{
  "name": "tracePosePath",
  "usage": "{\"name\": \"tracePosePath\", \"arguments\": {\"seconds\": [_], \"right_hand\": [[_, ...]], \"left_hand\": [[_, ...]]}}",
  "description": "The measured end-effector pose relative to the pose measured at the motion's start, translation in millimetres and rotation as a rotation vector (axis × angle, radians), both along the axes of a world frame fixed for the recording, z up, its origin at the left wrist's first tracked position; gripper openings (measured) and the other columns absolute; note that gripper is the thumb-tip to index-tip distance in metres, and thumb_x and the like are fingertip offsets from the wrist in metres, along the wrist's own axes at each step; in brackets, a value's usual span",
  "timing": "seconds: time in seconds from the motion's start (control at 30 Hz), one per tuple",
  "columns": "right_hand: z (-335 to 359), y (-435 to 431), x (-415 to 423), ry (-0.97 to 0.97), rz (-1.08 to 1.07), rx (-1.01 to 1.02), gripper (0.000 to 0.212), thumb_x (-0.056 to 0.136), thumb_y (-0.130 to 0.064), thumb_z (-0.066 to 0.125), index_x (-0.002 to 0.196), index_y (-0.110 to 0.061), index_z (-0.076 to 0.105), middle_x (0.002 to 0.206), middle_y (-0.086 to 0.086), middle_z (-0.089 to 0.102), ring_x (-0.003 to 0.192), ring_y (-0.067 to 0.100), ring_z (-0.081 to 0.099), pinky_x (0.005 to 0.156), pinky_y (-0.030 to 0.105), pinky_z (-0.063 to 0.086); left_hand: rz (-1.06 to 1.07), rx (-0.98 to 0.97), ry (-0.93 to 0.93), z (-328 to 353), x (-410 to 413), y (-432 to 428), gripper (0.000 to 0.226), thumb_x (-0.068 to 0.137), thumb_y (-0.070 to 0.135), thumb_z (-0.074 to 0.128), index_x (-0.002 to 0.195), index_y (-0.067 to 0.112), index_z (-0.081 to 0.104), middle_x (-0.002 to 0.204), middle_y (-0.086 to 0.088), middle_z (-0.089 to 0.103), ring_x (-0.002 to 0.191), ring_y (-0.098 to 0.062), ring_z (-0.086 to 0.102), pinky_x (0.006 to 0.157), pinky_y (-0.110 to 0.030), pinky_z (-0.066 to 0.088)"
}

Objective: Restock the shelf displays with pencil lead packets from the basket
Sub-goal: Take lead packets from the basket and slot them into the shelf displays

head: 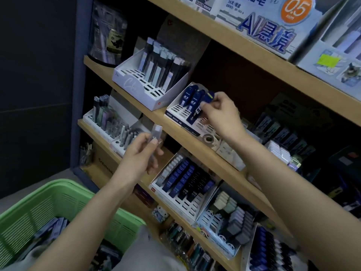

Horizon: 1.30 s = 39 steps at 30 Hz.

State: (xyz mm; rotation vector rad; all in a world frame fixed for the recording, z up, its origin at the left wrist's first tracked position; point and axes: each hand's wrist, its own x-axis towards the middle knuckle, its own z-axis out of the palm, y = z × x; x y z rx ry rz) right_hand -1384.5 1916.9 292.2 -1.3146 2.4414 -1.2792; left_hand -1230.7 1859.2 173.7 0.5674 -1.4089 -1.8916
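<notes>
My right hand [222, 116] pinches a dark blue lead packet [201, 108] and holds it tilted over the slotted white display tray [175, 112] on the middle shelf. Two more blue packets marked 0.3 [190, 96] stand upright in that tray. My left hand [142, 153] holds a clear, pale lead packet [155, 134] in front of the shelf edge. The green basket [64, 200] sits at the lower left with several packets [52, 225] inside.
A white display tray [148, 79] with grey and black packets stands left of the blue ones. Below, another tray [185, 182] holds blue and black HB 0.5 packets. Erasers [232, 214], pens and other stationery fill the lower shelves. A dark wall bounds the left side.
</notes>
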Motion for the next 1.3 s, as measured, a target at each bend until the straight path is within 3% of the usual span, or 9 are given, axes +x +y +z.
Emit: {"name": "tracePosePath", "arguments": {"seconds": [0.17, 0.43, 0.6, 0.7, 0.83, 0.9, 1.07, 1.17, 1.3], "right_hand": [[1, -38, -19, 0.129, -0.066, -0.085, 0.006, 0.094, -0.013, 0.054, 0.095, -0.016, 0.048, 0.087, 0.0, 0.06, 0.086, 0.022, 0.066, 0.08, 0.045, 0.056], [-14, -62, -34, 0.309, -0.066, -0.029, 0.021, 0.092, -0.008, 0.056, 0.11, -0.011, 0.047, 0.099, 0.008, 0.064, 0.087, 0.016, 0.062, 0.079, 0.032, 0.055], [-11, -66, -40, 0.304, -0.029, 0.003, 0.024, 0.092, -0.006, 0.055, 0.112, -0.017, 0.047, 0.091, 0.01, 0.064, 0.089, 0.025, 0.063, 0.079, 0.043, 0.056], [-10, -69, -38, 0.325, -0.002, 0.02, 0.031, 0.093, -0.005, 0.055, 0.12, -0.018, 0.045, 0.094, 0.011, 0.062, 0.084, 0.021, 0.063, 0.075, 0.034, 0.058], [-9, -72, -40, 0.385, -0.001, 0.058, 0.029, 0.095, -0.007, 0.052, 0.121, -0.017, 0.044, 0.096, 0.007, 0.055, 0.069, 0.007, 0.055, 0.054, 0.004, 0.045], [-7, -72, -41, 0.398, 0.007, 0.062, 0.028, 0.094, -0.007, 0.053, 0.12, -0.015, 0.045, 0.093, 0.005, 0.057, 0.07, 0.006, 0.056, 0.059, 0.006, 0.048], [-8, -69, -42, 0.399, 0.062, 0.124, 0.026, 0.092, -0.007, 0.059, 0.114, -0.016, 0.049, 0.092, 0.01, 0.064, 0.08, 0.018, 0.065, 0.073, 0.031, 0.058], [-8, -70, -40, 0.537, 0.034, 0.122, 0.026, 0.093, -0.012, 0.057, 0.119, -0.014, 0.056, 0.108, 0.005, 0.059, 0.091, 0.013, 0.06, 0.083, 0.03, 0.054], [-7, -73, -43, 0.639, -0.024, 0.118, 0.029, 0.097, -0.015, 0.052, 0.125, -0.011, 0.06, 0.126, 0.01, 0.054, 0.112, 0.021, 0.055, 0.094, 0.031, 0.049]], "left_hand": [[0.024, -0.004, 0.005, -2, 4, -9, 0.017, 0.1, 0.022, 0.043, 0.089, 0.019, 0.056, 0.073, 0.003, 0.059, 0.051, -0.007, 0.049, 0.045, -0.019, 0.037], [0.069, 0.041, 0.014, -3, 5, -18, 0.014, 0.1, 0.022, 0.044, 0.094, 0.02, 0.057, 0.075, 0.002, 0.06, 0.054, -0.009, 0.05, 0.047, -0.019, 0.039], [0.071, 0.059, 0.016, -3, 3, -21, 0.014, 0.099, 0.023, 0.045, 0.095, 0.02, 0.058, 0.073, 0.003, 0.06, 0.054, -0.008, 0.051, 0.047, -0.019, 0.04], [0.068, 0.06, 0.011, -4, -1, -21, 0.013, 0.099, 0.023, 0.045, 0.094, 0.021, 0.057, 0.074, 0.002, 0.06, 0.053, -0.008, 0.051, 0.046, -0.019, 0.04], [0.055, 0.073, 0.012, -6, -5, -20, 0.012, 0.099, 0.022, 0.045, 0.096, 0.02, 0.057, 0.075, 0.001, 0.06, 0.051, -0.006, 0.051, 0.046, -0.018, 0.04], [0.058, 0.074, 0.014, -7, -6, -21, 0.013, 0.099, 0.021, 0.045, 0.096, 0.018, 0.057, 0.073, 0.002, 0.06, 0.05, -0.006, 0.05, 0.045, -0.017, 0.04], [0.06, 0.071, 0.013, -8, -7, -22, 0.014, 0.1, 0.021, 0.045, 0.093, 0.019, 0.057, 0.073, 0.002, 0.06, 0.05, -0.006, 0.05, 0.045, -0.018, 0.039], [0.059, 0.073, 0.012, -9, -8, -23, 0.014, 0.1, 0.021, 0.045, 0.093, 0.019, 0.057, 0.075, 0.001, 0.06, 0.05, -0.006, 0.05, 0.044, -0.017, 0.039], [0.056, 0.075, 0.011, -10, -9, -24, 0.014, 0.099, 0.022, 0.045, 0.093, 0.021, 0.057, 0.074, 0.002, 0.06, 0.05, -0.006, 0.051, 0.044, -0.017, 0.039]]}}
